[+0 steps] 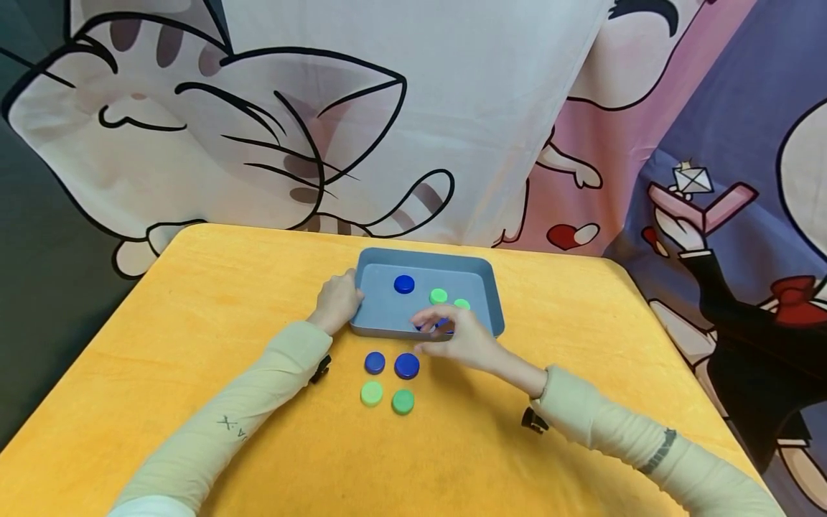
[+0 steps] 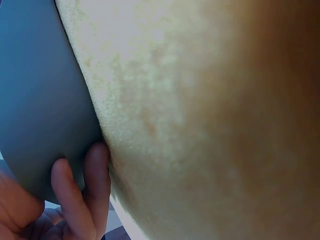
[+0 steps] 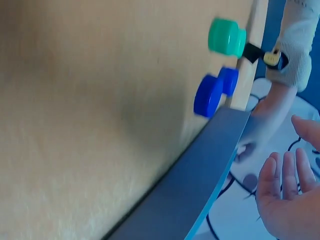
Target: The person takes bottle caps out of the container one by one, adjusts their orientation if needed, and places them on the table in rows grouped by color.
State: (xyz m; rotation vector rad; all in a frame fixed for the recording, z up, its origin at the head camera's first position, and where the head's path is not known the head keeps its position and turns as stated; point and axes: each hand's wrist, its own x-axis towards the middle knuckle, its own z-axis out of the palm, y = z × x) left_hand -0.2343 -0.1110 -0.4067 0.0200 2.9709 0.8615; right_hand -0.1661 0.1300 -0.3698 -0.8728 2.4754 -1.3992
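- Tray (image 1: 381, 316) set on yellow tabletop (image 1: 310, 459), long axis running left to right; its left end is held by the left hand (image 1: 339, 300), grip closed about the wall.
- Right hand (image 1: 461, 337) poised over the near wall; grip well parted, thumb clear of fingers, nothing seen held.
- Relation judged decisive: covered blue piece (image 1: 443, 322) lies directly below the right fingers, just inside the near wall; the right hand is the nearer.
- Farther in, a blue cap (image 1: 404, 284) and two light green caps (image 1: 438, 295) are seen.
- Outside the near wall, two blue and two green caps (image 1: 403, 402) are laid in two rows.
- Whether one or two pieces are covered cannot be told; contact with fingertips is also unclear.
- Tray interior is hidden from the right wrist view; left wrist view is blurred.
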